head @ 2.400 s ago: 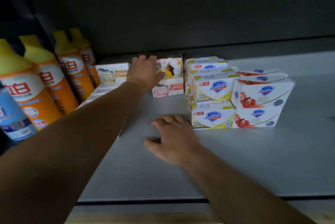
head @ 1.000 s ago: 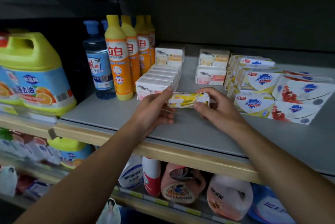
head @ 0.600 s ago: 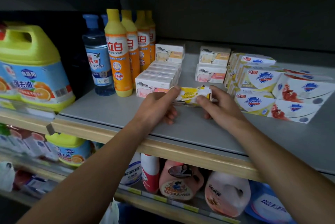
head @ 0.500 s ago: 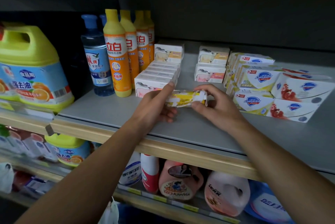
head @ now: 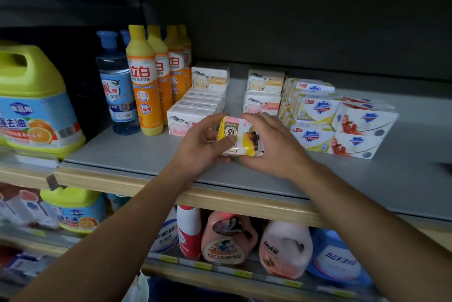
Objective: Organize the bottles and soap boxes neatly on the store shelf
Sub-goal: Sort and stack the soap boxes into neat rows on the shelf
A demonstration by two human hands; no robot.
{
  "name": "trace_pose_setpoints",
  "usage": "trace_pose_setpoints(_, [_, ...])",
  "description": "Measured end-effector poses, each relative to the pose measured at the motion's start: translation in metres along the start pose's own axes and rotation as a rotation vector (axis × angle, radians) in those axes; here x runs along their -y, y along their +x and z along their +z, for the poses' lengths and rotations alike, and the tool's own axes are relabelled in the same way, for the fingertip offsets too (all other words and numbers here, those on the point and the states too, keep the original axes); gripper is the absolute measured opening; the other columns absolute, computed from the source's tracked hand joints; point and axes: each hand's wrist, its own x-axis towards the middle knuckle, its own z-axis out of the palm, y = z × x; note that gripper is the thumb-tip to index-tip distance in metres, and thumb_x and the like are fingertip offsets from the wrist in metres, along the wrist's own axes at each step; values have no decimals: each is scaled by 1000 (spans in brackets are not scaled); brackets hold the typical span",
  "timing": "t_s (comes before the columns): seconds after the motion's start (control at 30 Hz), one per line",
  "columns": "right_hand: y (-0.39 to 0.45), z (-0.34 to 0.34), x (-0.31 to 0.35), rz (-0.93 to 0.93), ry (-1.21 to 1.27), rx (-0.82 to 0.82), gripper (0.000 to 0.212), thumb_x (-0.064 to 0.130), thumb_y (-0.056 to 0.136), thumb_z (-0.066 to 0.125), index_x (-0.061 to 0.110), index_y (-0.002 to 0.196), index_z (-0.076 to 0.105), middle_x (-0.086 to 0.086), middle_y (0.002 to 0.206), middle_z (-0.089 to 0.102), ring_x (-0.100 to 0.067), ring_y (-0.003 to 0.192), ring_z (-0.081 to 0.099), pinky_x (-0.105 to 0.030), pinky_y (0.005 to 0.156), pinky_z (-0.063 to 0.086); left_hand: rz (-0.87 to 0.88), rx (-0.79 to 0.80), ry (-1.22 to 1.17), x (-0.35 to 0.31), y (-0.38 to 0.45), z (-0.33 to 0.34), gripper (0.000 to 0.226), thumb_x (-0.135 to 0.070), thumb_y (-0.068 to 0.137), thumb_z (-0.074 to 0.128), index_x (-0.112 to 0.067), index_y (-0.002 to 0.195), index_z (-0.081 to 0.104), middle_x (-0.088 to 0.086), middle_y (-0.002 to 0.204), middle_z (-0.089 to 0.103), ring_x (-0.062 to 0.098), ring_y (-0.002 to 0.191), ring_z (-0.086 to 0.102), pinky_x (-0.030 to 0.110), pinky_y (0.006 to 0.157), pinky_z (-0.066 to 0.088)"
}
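**Soap box held in both hands over the shelf**

Small yellow-and-white cardboard soap box [head: 238,139] gripped from both sides, just above the front of the grey store shelf [head: 137,152], tilted with its printed face up. Left hand [head: 199,145] curled round its left end, thumb on top; right hand [head: 274,145] wrapped over its right end, fingers bent round it. Just behind, a row of white soap boxes with pink print [head: 193,111] running toward the back; to the right, two stacked white boxes [head: 263,96], then stacked white-and-yellow shield-logo boxes [head: 315,116] beside white-and-red ones [head: 362,130]. Further left, tall orange bottles with yellow caps [head: 144,86] in a line, beside a clear blue bottle [head: 117,89]. On the lower shelf, pink and red jugs [head: 227,238].
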Motion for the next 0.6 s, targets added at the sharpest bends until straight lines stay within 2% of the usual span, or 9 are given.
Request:
trace_pose_setpoints(0.1, [-24, -23, -4, 91, -10, -107, 85, 51, 67, 74, 24, 140, 43, 2, 134, 51, -18, 122, 46, -31, 96, 41, 4, 28, -46, -4, 1, 21, 35, -21, 93, 63, -19, 128, 59, 15, 108, 71, 25, 93, 71, 47, 73, 61])
trace_pose_setpoints(0.17, [-44, -40, -11, 165, 1, -181, 84, 52, 63, 69, 24, 139, 45, 2, 131, 53, -16, 120, 48, -27, 93, 39, -7, 33, -8, -3, 5, 42, 23, -27, 99, 53, -20, 117, 65, 15, 107, 71, 23, 85, 72, 43, 73, 61])
trace_pose_setpoints(0.23, [-67, -59, -24, 247, -4, -240, 82, 50, 63, 71, 25, 137, 46, 3, 131, 54, -15, 119, 47, -23, 91, 35, 46, 32, 191, 2, 11, 67, 22, -28, 102, 47, -21, 104, 68, 14, 100, 73, 23, 80, 70, 39, 76, 59])
trace_pose_setpoints(0.3, [-91, -79, -41, 337, -23, -299, 81, 46, 64, 78, 25, 136, 48, 3, 131, 53, -14, 118, 48, -21, 91, 34, 175, 80, 454, 8, 14, 92, 26, -31, 101, 47, -18, 99, 70, 3, 93, 73, 23, 87, 69, 30, 81, 53])
trace_pose_setpoints(0.37, [-116, -99, -63, 424, -53, -357, 78, 41, 64, 83, 22, 132, 52, 2, 125, 55, -14, 113, 52, -17, 87, 35, 265, 204, 693, 14, 13, 118, 33, -42, 94, 48, -19, 104, 71, 0, 99, 73, 21, 96, 67, 23, 81, 44])
trace_pose_setpoints(0.43, [-139, -118, -85, 498, -104, -407, 73, 43, 63, 84, 19, 126, 57, 0, 115, 58, -16, 105, 56, -14, 83, 34, 291, 343, 868, 20, 12, 143, 39, -47, 92, 53, -21, 117, 67, 4, 118, 70, 22, 110, 62, 26, 92, 44])
trace_pose_setpoints(0.5, [-160, -138, -107, 594, -167, -441, 72, 53, 61, 80, 18, 121, 59, -2, 110, 60, -21, 101, 58, -19, 83, 37, 336, 439, 1009, 27, 12, 166, 46, -48, 92, 54, -22, 130, 60, 5, 132, 62, 23, 123, 55, 32, 103, 41])
trace_pose_setpoints(0.6, [-186, -165, -142, 771, -178, -502, 78, 61, 61, 79, 19, 122, 56, -5, 114, 63, -26, 102, 61, -29, 88, 45, 368, 513, 1184, 38, 12, 191, 55, -58, 92, 48, -26, 136, 53, 0, 141, 54, 24, 130, 47, 38, 108, 37])
